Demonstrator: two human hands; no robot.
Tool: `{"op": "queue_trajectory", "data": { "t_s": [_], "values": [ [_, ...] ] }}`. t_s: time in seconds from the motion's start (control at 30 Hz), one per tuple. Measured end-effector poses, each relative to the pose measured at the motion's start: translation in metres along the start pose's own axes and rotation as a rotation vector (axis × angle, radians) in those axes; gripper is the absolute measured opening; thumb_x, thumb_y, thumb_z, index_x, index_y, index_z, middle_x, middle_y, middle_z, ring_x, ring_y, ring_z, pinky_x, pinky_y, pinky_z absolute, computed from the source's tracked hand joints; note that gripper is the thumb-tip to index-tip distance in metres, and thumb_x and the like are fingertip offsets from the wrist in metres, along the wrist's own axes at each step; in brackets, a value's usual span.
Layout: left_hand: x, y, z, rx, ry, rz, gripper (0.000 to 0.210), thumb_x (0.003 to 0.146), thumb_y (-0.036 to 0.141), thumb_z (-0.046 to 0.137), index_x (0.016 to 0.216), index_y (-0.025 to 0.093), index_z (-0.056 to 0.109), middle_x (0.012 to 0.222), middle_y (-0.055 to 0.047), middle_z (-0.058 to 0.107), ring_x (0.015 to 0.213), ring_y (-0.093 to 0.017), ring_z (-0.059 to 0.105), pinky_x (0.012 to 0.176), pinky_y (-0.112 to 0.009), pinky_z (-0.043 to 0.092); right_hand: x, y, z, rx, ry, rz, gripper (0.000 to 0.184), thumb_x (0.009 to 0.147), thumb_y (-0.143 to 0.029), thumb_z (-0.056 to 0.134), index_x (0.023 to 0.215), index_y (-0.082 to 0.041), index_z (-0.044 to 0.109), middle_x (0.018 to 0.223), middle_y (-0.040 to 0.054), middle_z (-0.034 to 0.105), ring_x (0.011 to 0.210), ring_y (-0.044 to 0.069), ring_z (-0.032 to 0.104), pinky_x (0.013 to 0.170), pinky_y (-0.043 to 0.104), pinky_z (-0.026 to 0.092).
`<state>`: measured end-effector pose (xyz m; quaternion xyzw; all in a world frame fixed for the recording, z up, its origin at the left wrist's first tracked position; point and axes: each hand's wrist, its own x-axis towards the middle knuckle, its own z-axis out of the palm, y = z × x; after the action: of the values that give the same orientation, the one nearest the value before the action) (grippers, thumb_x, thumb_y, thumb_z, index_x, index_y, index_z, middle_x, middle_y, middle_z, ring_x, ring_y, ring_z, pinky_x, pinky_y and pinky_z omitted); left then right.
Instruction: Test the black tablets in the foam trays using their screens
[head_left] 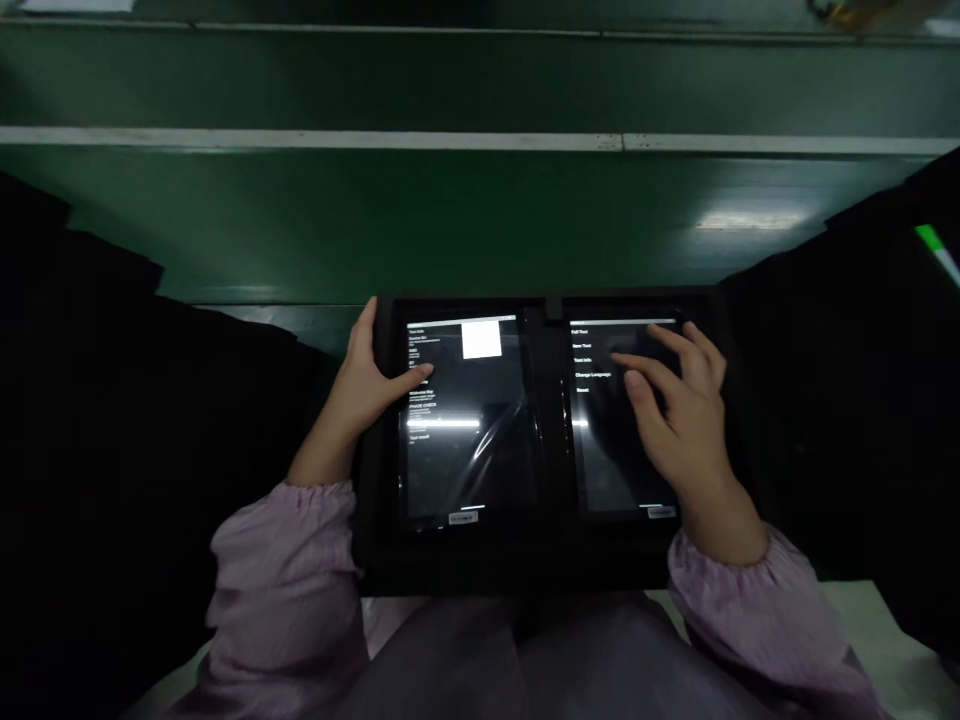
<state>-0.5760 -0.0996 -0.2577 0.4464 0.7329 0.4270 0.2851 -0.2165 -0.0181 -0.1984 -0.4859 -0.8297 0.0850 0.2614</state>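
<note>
A black tray (517, 565) with two recesses sits in front of my body. In its left recess lies a tablet (469, 465), lit with lines of small text and a white square under a glossy film. The right recess holds a second tablet (606, 450) showing a short menu list. My left hand (364, 390) grips the tray's left side, its thumb lying over the left tablet's screen and its fingers at the outer edge. Over the right tablet, my right hand (688, 425) has its fingers apart, with the index fingertip at the menu; whether it touches the glass I cannot tell.
Beyond the tray is a green surface (450, 220) crossed by a pale strip (375, 139). Dark shapes stand close on both the left (112, 400) and the right (832, 380). A green and white lit strip (937, 250) shows at the far right.
</note>
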Motion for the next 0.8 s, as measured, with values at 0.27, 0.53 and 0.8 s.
{"op": "queue_trajectory", "data": {
  "t_s": [0.27, 0.53, 0.8],
  "values": [
    [0.002, 0.004, 0.007, -0.251, 0.085, -0.046, 0.069, 0.085, 0.037, 0.071, 0.152, 0.032, 0.053, 0.154, -0.006, 0.060, 0.148, -0.032, 0.052, 0.126, -0.050, 0.041, -0.001, 0.007, 0.019, -0.096, -0.065, 0.017, 0.049, 0.108, -0.056, 0.038, 0.131, -0.027, 0.071, 0.165, 0.0108, 0.038, 0.159, 0.044, 0.018, 0.124, 0.075, 0.026],
    [0.019, -0.001, 0.007, -0.166, 0.124, -0.057, 0.074, 0.075, 0.027, 0.079, 0.146, 0.028, 0.058, 0.150, -0.009, 0.062, 0.142, -0.033, 0.057, 0.124, -0.053, 0.043, 0.002, 0.003, 0.011, -0.081, 0.078, 0.027, 0.043, 0.109, -0.051, 0.040, 0.126, -0.029, 0.073, 0.156, 0.0096, 0.051, 0.154, 0.041, 0.032, 0.122, 0.069, 0.032],
    [0.020, -0.014, 0.005, -0.159, 0.086, -0.011, 0.076, 0.078, 0.028, 0.080, 0.149, 0.030, 0.054, 0.156, -0.008, 0.056, 0.148, -0.032, 0.051, 0.128, -0.053, 0.037, 0.003, -0.003, 0.003, -0.034, 0.187, 0.026, 0.039, 0.108, -0.039, 0.046, 0.102, -0.025, 0.082, 0.144, 0.0097, 0.065, 0.148, 0.039, 0.042, 0.119, 0.068, 0.038]
  ]
}}
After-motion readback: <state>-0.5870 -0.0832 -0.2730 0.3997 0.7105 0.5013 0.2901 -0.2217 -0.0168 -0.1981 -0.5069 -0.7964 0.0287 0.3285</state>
